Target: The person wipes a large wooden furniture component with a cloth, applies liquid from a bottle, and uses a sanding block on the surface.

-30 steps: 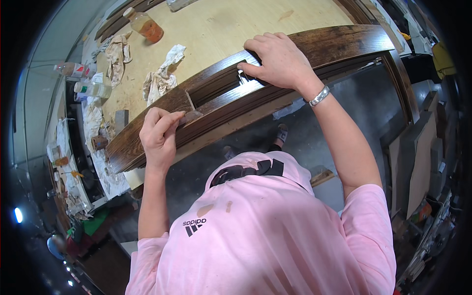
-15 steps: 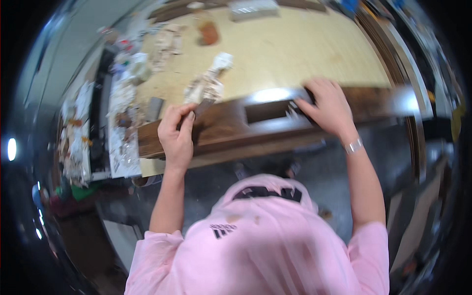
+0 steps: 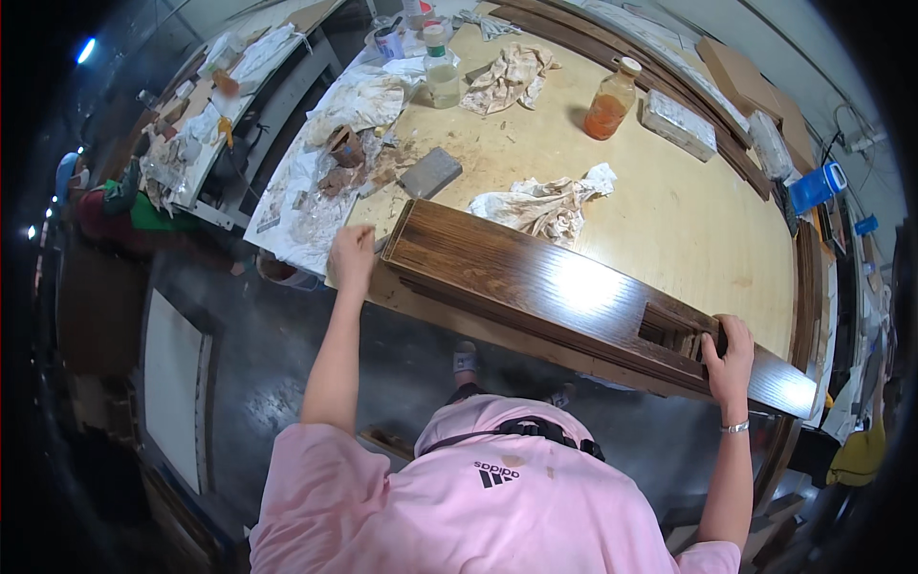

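Note:
A long, dark brown varnished wooden board [image 3: 516, 260] lies slantwise along the near edge of the table, a rectangular slot cut in its right part. My right hand [image 3: 732, 359] grips it beside the slot, thumb at the opening and fingers over the far edge. Off the board's left end, my left hand [image 3: 352, 256] hovers with its fingers closed; whatever they hold is hidden. A grey sanding block [image 3: 430, 173] rests on the table beyond that end. Behind the board lies a crumpled, brown-stained white rag [image 3: 545, 206].
On the pale tabletop [image 3: 708, 239] stand a bottle of orange-brown liquid [image 3: 609, 99] and a bottle of clear liquid [image 3: 441, 67]. A second stained rag [image 3: 512, 78] and a wrapped block [image 3: 679, 124] lie farther back. Dark wooden strips [image 3: 612, 57] line the far edge.
The view has swung, so the board now slants down to the right. My left hand has come off the board to its left end; the dark flat piece it held no longer shows.

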Demonstrator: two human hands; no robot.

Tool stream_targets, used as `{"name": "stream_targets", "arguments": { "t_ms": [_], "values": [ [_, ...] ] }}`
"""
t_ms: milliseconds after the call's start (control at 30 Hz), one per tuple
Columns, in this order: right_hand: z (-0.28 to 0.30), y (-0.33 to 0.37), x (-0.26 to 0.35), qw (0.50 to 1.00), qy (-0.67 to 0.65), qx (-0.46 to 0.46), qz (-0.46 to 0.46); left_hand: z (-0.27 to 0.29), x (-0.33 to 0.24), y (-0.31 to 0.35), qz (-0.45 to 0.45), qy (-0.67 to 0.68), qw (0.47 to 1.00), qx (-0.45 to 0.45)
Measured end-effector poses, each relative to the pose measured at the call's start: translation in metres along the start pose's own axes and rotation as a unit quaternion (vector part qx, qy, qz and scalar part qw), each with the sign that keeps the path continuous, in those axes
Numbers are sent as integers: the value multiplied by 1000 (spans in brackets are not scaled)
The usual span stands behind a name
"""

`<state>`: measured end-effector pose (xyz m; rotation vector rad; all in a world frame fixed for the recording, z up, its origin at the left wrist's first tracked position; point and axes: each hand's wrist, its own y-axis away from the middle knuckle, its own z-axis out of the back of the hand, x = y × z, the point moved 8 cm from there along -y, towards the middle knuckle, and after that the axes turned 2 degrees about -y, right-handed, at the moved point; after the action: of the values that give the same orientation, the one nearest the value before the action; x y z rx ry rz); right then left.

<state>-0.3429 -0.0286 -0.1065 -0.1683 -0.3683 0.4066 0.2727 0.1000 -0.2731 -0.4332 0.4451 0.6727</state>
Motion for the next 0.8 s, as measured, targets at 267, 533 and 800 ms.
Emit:
{"name": "stream_targets", "arguments": {
  "t_ms": [267, 533, 800],
  "values": [
    [0, 1, 3, 1000, 13, 17, -18, -17, -25, -88, -104, -169, 979, -52],
    [4, -1, -1, 1000, 9, 7, -15, 58, -106, -58, 3, 453, 891, 0],
    [6, 1, -3, 1000, -6, -3, -11, 39, -306, 51, 0, 649, 694, 310]
  ]
}}
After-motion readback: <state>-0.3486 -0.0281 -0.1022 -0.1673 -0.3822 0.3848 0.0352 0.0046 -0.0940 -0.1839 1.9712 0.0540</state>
